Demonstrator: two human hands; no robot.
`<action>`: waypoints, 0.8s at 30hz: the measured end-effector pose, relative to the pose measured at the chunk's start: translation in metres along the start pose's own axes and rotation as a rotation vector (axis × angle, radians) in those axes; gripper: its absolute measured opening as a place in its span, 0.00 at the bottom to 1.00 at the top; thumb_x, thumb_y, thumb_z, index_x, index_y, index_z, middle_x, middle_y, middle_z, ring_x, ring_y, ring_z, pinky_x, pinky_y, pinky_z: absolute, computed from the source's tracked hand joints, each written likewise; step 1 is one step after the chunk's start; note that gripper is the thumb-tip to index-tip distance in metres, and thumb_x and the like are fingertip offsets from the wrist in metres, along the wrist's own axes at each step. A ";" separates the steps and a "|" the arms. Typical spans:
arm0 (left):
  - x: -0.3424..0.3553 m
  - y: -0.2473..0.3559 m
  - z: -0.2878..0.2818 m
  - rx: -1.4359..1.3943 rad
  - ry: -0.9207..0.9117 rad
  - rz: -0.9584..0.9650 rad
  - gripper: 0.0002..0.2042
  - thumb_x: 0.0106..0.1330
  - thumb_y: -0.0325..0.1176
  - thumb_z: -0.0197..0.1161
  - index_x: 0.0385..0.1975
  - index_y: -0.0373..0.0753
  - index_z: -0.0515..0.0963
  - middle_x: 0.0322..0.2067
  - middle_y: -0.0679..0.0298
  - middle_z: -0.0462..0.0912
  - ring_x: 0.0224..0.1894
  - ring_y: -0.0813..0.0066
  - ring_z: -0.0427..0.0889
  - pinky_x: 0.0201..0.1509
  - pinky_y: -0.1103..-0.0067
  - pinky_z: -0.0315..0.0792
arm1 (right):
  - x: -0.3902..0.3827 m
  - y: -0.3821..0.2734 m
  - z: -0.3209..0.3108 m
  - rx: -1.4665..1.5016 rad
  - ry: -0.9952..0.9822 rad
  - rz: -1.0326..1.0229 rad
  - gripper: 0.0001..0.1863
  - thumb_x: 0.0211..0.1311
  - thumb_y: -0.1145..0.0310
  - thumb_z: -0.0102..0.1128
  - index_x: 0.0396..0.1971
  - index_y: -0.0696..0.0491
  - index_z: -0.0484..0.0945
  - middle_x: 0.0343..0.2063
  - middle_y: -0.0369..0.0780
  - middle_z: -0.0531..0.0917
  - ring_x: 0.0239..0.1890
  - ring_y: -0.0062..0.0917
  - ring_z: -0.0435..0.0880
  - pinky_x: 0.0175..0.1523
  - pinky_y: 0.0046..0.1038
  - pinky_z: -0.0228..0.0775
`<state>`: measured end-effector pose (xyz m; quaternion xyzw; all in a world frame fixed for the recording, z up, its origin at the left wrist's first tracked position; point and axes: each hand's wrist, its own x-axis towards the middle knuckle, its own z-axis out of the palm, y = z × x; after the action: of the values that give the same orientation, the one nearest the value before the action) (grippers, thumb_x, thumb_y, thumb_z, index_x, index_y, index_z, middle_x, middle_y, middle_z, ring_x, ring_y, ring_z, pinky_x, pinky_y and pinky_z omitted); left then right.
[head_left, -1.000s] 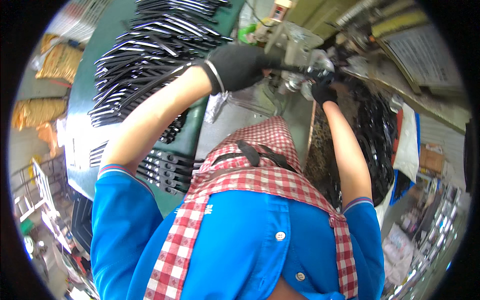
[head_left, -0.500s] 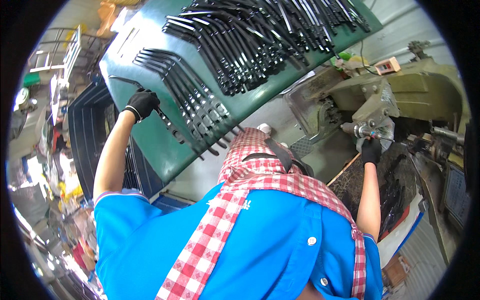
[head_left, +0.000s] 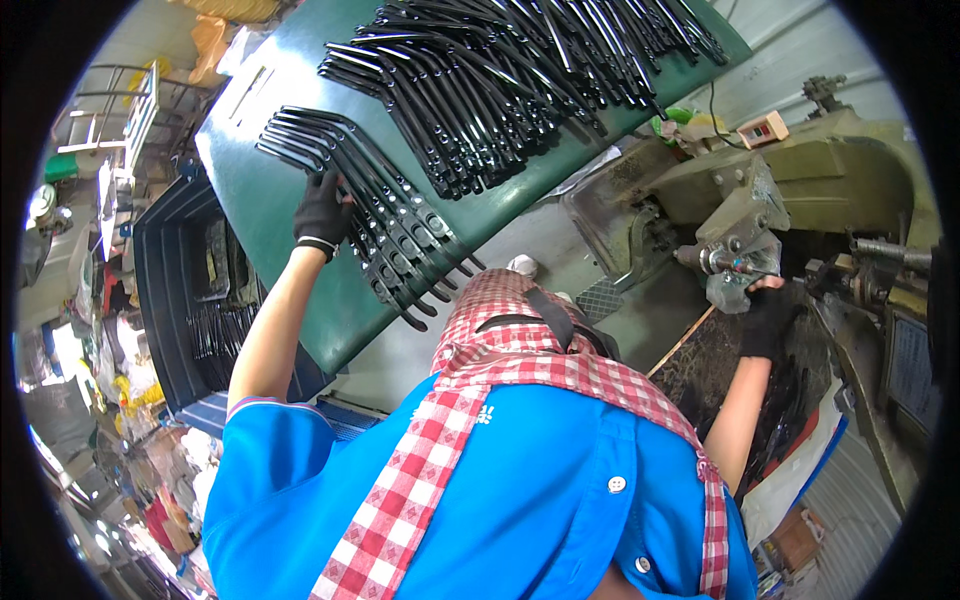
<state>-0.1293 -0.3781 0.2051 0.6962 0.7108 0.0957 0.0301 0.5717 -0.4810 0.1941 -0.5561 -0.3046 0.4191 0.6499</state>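
Observation:
My gloved left hand [head_left: 322,212] is closed on a black metal bar at the left of a neat row of bent, flattened-end bars [head_left: 410,250] lying on the green table [head_left: 240,190]. My gloved right hand [head_left: 768,318] is at the machine's spindle [head_left: 722,260] on the right, bare fingertips curled beside its wrapped lower part; what they grip, if anything, is too small to make out.
A big heap of black bars [head_left: 470,110] covers the table's back. A dark crate [head_left: 165,290] with more bars stands at left. The olive machine [head_left: 840,180], a small switch box [head_left: 763,131] and a dirty board [head_left: 690,370] are at right.
Half a second ago my left hand held a bar apart at the table's left; it has moved right onto the row. My right hand has shifted slightly right at the spindle.

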 end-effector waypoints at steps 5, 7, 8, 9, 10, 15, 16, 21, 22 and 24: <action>0.085 0.080 0.000 -0.108 -0.138 0.490 0.15 0.58 0.26 0.57 0.45 0.43 0.75 0.50 0.55 0.74 0.51 0.51 0.74 0.53 0.66 0.70 | -0.041 -0.084 0.092 -0.003 0.106 0.140 0.04 0.60 0.74 0.56 0.32 0.49 0.71 0.25 0.32 0.72 0.29 0.21 0.73 0.41 0.31 0.71; 0.112 0.063 0.032 -0.137 -0.108 0.720 0.15 0.56 0.22 0.57 0.43 0.42 0.77 0.51 0.55 0.75 0.53 0.53 0.74 0.55 0.67 0.69 | -0.037 -0.081 0.103 -0.049 0.052 0.151 0.05 0.60 0.72 0.59 0.34 0.51 0.72 0.29 0.34 0.75 0.30 0.22 0.77 0.44 0.34 0.76; 0.121 0.064 0.036 -0.103 -0.168 0.772 0.14 0.53 0.20 0.58 0.39 0.41 0.79 0.50 0.55 0.76 0.52 0.53 0.74 0.55 0.67 0.69 | -0.039 -0.080 0.111 -0.080 0.067 0.093 0.07 0.59 0.71 0.61 0.35 0.53 0.73 0.30 0.34 0.75 0.33 0.21 0.77 0.41 0.32 0.77; 0.129 0.057 0.040 -0.067 -0.213 0.811 0.17 0.52 0.26 0.62 0.44 0.45 0.78 0.51 0.54 0.74 0.55 0.53 0.71 0.58 0.65 0.67 | -0.039 -0.071 0.120 0.043 0.078 -0.088 0.13 0.53 0.66 0.68 0.35 0.55 0.77 0.27 0.37 0.80 0.26 0.24 0.82 0.31 0.27 0.76; 0.127 0.061 0.038 0.026 -0.138 0.837 0.16 0.52 0.25 0.61 0.43 0.44 0.78 0.50 0.54 0.74 0.56 0.53 0.70 0.59 0.65 0.66 | -0.037 -0.065 0.120 -0.005 0.143 -0.120 0.12 0.54 0.67 0.67 0.34 0.56 0.77 0.27 0.38 0.81 0.25 0.23 0.82 0.30 0.26 0.76; 0.143 0.047 0.049 0.069 -0.090 0.927 0.18 0.49 0.22 0.59 0.43 0.39 0.73 0.50 0.54 0.73 0.55 0.52 0.69 0.58 0.64 0.66 | -0.048 -0.061 0.125 -0.207 0.309 -0.205 0.11 0.58 0.68 0.64 0.34 0.59 0.75 0.27 0.37 0.79 0.23 0.19 0.80 0.27 0.24 0.74; 0.148 0.036 0.051 0.069 -0.068 0.944 0.18 0.49 0.22 0.58 0.43 0.39 0.72 0.49 0.54 0.73 0.54 0.52 0.70 0.58 0.65 0.66 | -0.051 -0.057 0.117 -0.149 0.350 -0.235 0.09 0.58 0.69 0.63 0.34 0.58 0.76 0.26 0.36 0.79 0.23 0.19 0.79 0.28 0.24 0.75; 0.160 0.062 0.008 0.168 -0.019 1.055 0.14 0.53 0.22 0.56 0.41 0.40 0.75 0.37 0.57 0.76 0.42 0.56 0.76 0.46 0.66 0.71 | -0.027 0.010 -0.045 -0.887 0.513 -0.135 0.11 0.58 0.66 0.64 0.36 0.55 0.76 0.26 0.35 0.80 0.22 0.18 0.79 0.30 0.25 0.74; 0.163 0.069 -0.005 0.143 0.005 1.146 0.14 0.54 0.22 0.56 0.41 0.41 0.75 0.34 0.58 0.76 0.39 0.57 0.76 0.41 0.67 0.72 | -0.020 0.012 -0.076 -1.194 0.551 -0.022 0.11 0.58 0.66 0.64 0.37 0.55 0.76 0.26 0.36 0.80 0.23 0.19 0.79 0.30 0.25 0.74; 0.162 0.079 -0.027 0.192 0.014 1.126 0.13 0.54 0.24 0.57 0.40 0.42 0.76 0.33 0.58 0.76 0.39 0.58 0.76 0.41 0.68 0.72 | -0.009 0.014 -0.120 -1.526 0.512 0.243 0.12 0.57 0.66 0.64 0.38 0.55 0.76 0.28 0.36 0.80 0.25 0.21 0.79 0.31 0.26 0.74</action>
<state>-0.0607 -0.2187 0.2601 0.9666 0.2359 0.0366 -0.0937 0.6682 -0.5450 0.1572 -0.9537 -0.2856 0.0234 0.0913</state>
